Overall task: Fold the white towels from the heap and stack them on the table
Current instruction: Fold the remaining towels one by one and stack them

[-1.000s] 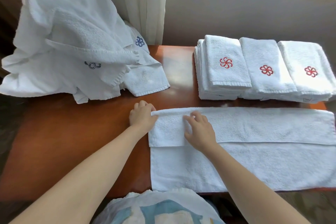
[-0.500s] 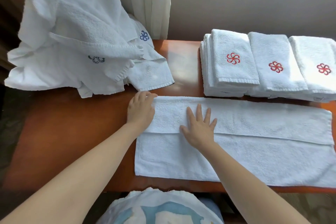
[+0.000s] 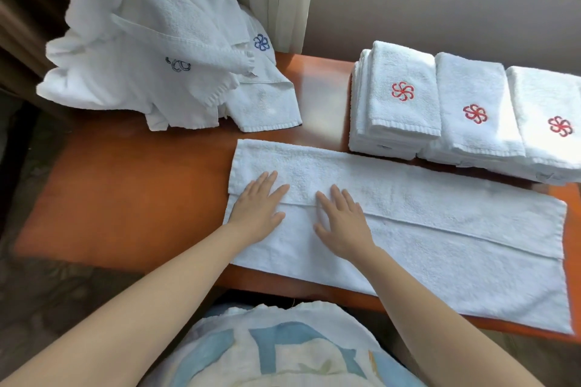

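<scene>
One wide-angle view, worn on the person's head, looks forward and steeply down across the desk [image 3: 125, 198] from its near edge. It sits close: the desk spans nearly the whole frame, its far edge meeting the wall [image 3: 440, 3] at the top.

Three stacks of folded towels [image 3: 471, 97], one half-folded towel [image 3: 424, 229], one towel heap [image 3: 151, 41], one table [image 3: 125, 198], two hands: left hand [image 3: 256, 210], right hand [image 3: 342, 223].

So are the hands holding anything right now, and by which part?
Nothing is gripped. The left hand and right hand lie flat, fingers straight, on the spread towel across its folded edge.
</scene>
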`<state>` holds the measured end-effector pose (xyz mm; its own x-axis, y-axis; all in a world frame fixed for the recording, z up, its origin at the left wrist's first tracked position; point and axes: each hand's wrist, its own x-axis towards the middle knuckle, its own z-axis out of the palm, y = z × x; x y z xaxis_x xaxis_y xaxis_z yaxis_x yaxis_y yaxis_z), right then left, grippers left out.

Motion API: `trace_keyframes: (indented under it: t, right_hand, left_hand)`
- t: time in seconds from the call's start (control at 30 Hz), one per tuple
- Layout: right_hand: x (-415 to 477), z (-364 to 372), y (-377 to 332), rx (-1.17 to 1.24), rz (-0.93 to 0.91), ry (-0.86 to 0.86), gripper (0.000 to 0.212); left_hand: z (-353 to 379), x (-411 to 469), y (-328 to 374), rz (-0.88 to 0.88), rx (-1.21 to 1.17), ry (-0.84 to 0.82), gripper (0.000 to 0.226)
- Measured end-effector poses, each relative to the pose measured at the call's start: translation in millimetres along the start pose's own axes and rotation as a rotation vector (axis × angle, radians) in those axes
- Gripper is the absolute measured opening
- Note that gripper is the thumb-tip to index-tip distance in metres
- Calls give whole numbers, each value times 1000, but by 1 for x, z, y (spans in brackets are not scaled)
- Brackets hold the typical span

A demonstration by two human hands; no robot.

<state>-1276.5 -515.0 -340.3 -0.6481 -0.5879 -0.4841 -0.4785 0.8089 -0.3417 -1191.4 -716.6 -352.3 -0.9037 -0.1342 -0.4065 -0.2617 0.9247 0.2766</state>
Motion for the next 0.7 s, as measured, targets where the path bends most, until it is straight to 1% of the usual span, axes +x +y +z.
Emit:
trace_keyframes:
  t: [0.3, 0.47, 0.53, 0.63, 0.7]
  right_hand:
    - [-43, 9, 29, -74, -205, -103, 69]
    - [-67, 26, 39, -102, -302, -91, 68]
    - [-72, 32, 42, -125, -336, -84, 68]
    - [-78, 39, 45, -179, -372, -111, 77]
    - [-83, 46, 44, -212, -379, -102, 83]
  left_hand:
    - [44, -81, 36, -116, 5, -16, 66]
    - [61, -116, 45, -172, -3, -4, 73]
    - [63, -122, 45, -170, 15, -10, 79]
    - [63, -126, 38, -132, 44, 10, 86]
    - [65, -127, 34, -109, 104, 43, 74]
